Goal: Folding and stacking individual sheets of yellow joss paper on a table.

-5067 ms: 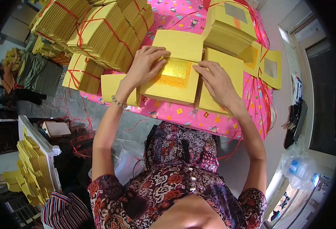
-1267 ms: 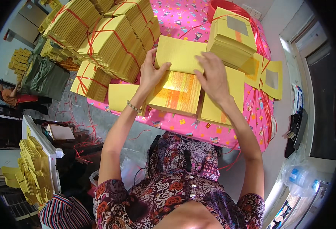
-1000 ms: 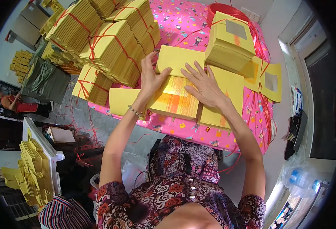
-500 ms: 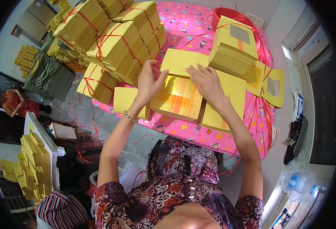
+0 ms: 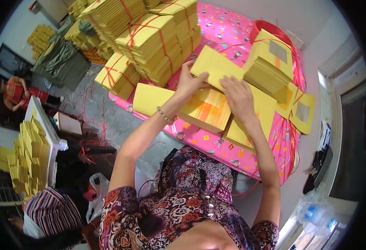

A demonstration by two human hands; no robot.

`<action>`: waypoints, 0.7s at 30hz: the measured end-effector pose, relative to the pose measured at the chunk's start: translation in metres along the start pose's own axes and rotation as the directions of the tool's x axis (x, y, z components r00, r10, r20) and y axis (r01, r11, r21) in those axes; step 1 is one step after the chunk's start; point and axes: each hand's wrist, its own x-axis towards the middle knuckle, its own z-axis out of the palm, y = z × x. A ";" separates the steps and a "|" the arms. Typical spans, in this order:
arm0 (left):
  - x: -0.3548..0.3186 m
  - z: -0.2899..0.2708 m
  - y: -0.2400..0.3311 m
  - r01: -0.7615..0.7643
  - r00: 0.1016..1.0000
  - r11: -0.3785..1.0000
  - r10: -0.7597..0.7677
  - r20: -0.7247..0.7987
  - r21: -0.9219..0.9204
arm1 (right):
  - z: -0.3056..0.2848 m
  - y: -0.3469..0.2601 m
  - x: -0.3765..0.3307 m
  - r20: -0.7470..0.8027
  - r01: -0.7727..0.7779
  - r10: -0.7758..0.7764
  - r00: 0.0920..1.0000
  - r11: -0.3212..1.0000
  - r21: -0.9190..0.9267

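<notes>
On the pink table, a yellow paper sleeve (image 5: 217,63) lies across the far end of a yellow stack with shiny orange print (image 5: 208,109). My left hand (image 5: 190,84) is closed on the sleeve's near left corner, thumb on top; some of its fingers are hidden. My right hand (image 5: 240,100) lies on the sleeve's near right edge, fingers stretched out and thumb out of sight. More yellow paper pieces (image 5: 258,112) lie beside it on the right, and another yellow pile (image 5: 149,99) sits left of my left forearm.
Tall red-tied yellow bundles (image 5: 149,46) stand at the left back. A taller yellow stack (image 5: 270,62) and a red basin (image 5: 270,28) are at the right back. Red strings (image 5: 289,143) hang over the right edge. A person in a red apron (image 5: 18,93) stands far left; another in stripes (image 5: 56,214) is lower left.
The whole view has shifted, with the table now appearing further right and tilted. The sleeve lies more slanted between my hands, which both stay at its near edge.
</notes>
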 end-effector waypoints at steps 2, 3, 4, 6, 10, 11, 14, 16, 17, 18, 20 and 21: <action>-0.020 0.006 0.022 -0.025 1.000 0.999 0.025 -0.004 0.028 | -0.010 -0.002 0.003 -0.026 -0.007 0.009 1.000 0.998 0.061; -0.026 0.005 0.026 -0.088 0.996 0.994 0.088 0.004 0.070 | -0.016 -0.003 0.006 -0.138 -0.080 0.089 0.986 0.995 0.065; -0.032 -0.001 0.029 -0.148 0.989 0.982 0.149 0.002 0.119 | -0.019 -0.003 0.010 -0.244 -0.146 0.164 0.956 0.985 0.089; -0.048 -0.008 0.037 -0.164 0.986 0.985 0.164 0.013 0.059 | -0.025 -0.004 0.017 -0.249 -0.191 0.234 0.940 0.964 0.185; -0.083 -0.020 0.056 -0.186 0.976 0.977 0.195 0.096 -0.101 | -0.050 -0.024 0.027 0.093 -0.386 0.417 0.904 0.702 0.599; -0.090 -0.025 0.056 -0.211 0.968 0.962 0.230 0.097 -0.175 | -0.040 -0.020 0.024 0.119 -0.361 0.393 0.912 0.629 0.688; -0.111 -0.045 0.062 -0.193 0.980 0.963 0.199 0.009 -0.186 | -0.042 -0.032 0.027 0.322 -0.453 0.330 0.887 0.484 0.749; -0.122 -0.057 0.060 -0.176 0.984 0.972 0.176 -0.013 -0.155 | -0.032 -0.045 0.029 0.321 -0.434 0.315 0.893 0.415 0.799; -0.127 -0.062 0.059 -0.176 0.984 0.971 0.168 -0.058 -0.164 | -0.028 -0.053 0.031 0.314 -0.412 0.305 0.899 0.344 0.844; -0.131 -0.068 0.057 -0.177 0.981 0.969 0.161 -0.106 -0.172 | -0.024 -0.062 0.035 0.319 -0.415 0.302 0.898 0.342 0.843; -0.133 -0.083 0.051 -0.230 0.966 0.960 0.205 -0.160 -0.159 | -0.017 -0.076 0.043 0.383 -0.461 0.267 0.884 0.369 0.807; -0.134 -0.091 0.053 -0.177 0.971 0.964 0.138 -0.197 -0.198 | -0.012 -0.081 0.047 0.384 -0.465 0.275 0.882 0.370 0.804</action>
